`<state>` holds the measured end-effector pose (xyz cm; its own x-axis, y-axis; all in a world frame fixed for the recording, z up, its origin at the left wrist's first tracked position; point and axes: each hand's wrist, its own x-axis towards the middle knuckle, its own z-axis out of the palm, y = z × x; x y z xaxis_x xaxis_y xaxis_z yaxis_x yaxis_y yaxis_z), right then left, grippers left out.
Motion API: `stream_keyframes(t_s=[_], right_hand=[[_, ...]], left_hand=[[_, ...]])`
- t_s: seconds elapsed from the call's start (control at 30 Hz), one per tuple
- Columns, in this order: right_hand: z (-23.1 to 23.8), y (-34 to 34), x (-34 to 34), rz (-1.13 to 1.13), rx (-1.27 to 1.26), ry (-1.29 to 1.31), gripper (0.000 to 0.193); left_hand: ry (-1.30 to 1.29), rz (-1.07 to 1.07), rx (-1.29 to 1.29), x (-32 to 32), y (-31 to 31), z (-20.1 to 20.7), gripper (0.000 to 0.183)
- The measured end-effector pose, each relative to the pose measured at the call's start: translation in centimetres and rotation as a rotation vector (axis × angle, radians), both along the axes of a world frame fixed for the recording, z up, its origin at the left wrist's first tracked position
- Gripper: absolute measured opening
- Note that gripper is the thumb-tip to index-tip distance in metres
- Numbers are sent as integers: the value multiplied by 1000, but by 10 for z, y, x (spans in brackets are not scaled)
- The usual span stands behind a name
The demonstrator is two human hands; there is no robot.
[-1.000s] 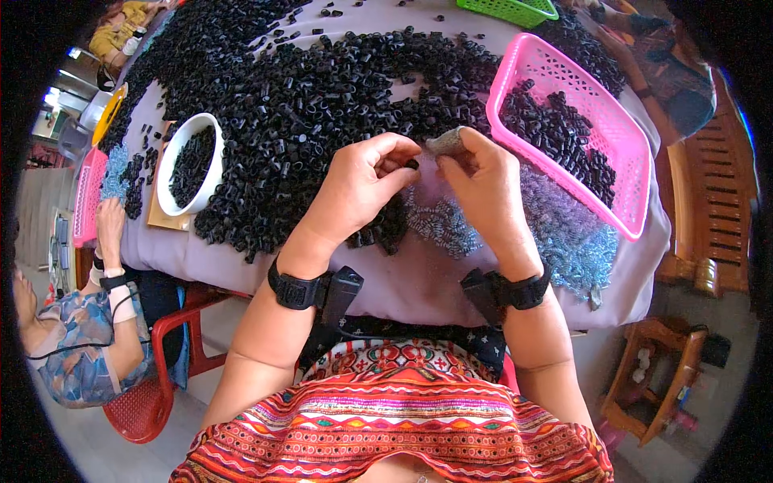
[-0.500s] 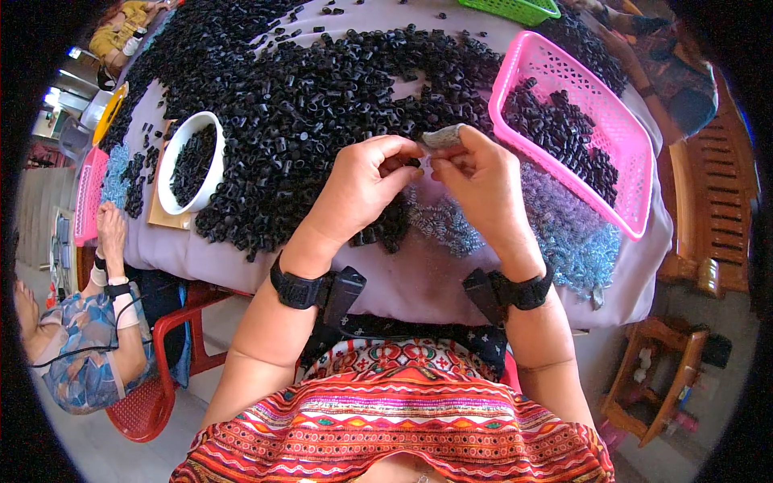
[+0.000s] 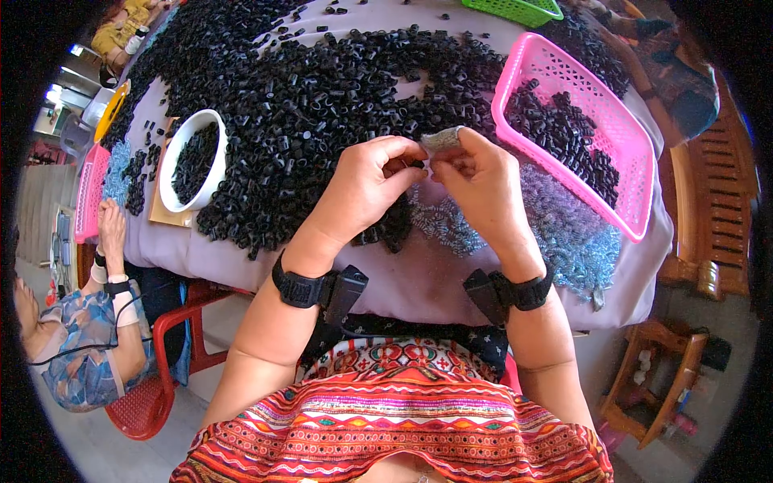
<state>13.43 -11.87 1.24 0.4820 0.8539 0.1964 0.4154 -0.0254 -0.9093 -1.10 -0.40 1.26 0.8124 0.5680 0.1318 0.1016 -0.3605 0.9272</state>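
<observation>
The left hand (image 3: 366, 189) and the right hand (image 3: 483, 181) meet above the near edge of the table (image 3: 419, 282), fingertips touching; the left hand's fingers are pinched narrowly on a small black ring (image 3: 418, 164), held just against the right hand; the right hand's thumb and forefinger are closed on a small grey piece (image 3: 442, 140), whose exact form cannot be told. Each wrist carries a black strap with a small black box attached.

Behind the hands a broad heap of black rings (image 3: 322, 97) covers most of the table; beneath and to the right of the hands lies a patch of pale blue coiled pieces (image 3: 555, 233). A pink basket (image 3: 584, 129) stands at the right, tilted on the heap, partly filled with black rings; a white bowl (image 3: 191, 161) of the same sits at the left on a flat board. A second person (image 3: 72, 354) sits at the far left beside a red chair (image 3: 153, 378); a green basket (image 3: 515, 10) shows at the top edge.
</observation>
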Motion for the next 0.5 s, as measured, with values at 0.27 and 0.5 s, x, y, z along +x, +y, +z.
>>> stream_keyframes(t_s=[0.27, 0.5], right_hand=[[-3, -1, 1, 16, 43, 23, 15], [2, 0, -3, 6, 42, 0, 16]], left_hand=[[60, -15, -3, 1, -2, 4, 25], [65, -50, -11, 0, -2, 5, 26]])
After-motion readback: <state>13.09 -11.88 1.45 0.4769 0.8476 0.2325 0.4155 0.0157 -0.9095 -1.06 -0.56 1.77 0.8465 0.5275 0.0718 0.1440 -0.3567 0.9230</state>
